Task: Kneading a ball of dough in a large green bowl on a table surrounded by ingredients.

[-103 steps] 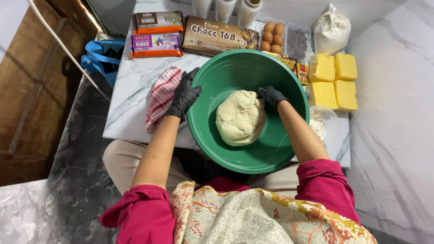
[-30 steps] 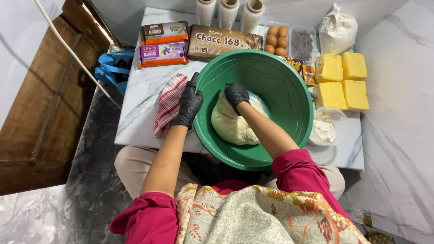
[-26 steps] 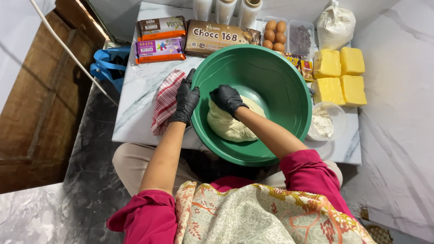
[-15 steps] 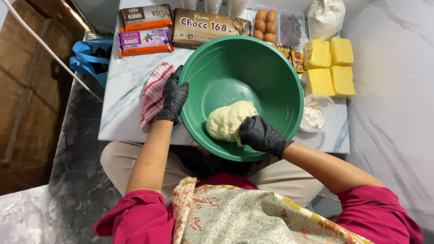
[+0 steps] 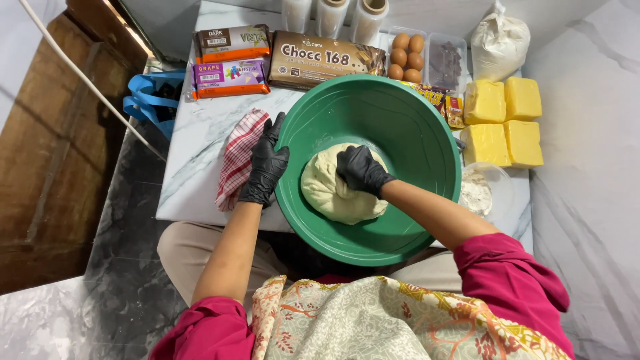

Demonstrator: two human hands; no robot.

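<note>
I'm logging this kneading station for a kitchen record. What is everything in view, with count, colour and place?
bowl: 1, green, table centre
dough: 1 lump, cream, inside bowl
cloth: 1, red-and-white check, left of bowl
bars: 2 wrapped, one brown-orange, one purple, far left
box: 1, brown, behind bowl
rolls: 3, clear film, far edge
eggs: 5 seen, brown, in clear tray
butter blocks: 4, yellow, right of bowl
sack: 1, white, far right
flour tub: 1, clear, right of bowl
bag: 1, blue, floor left
left hand: black glove, gripping bowl rim
right hand: black glove, pressing dough
</note>
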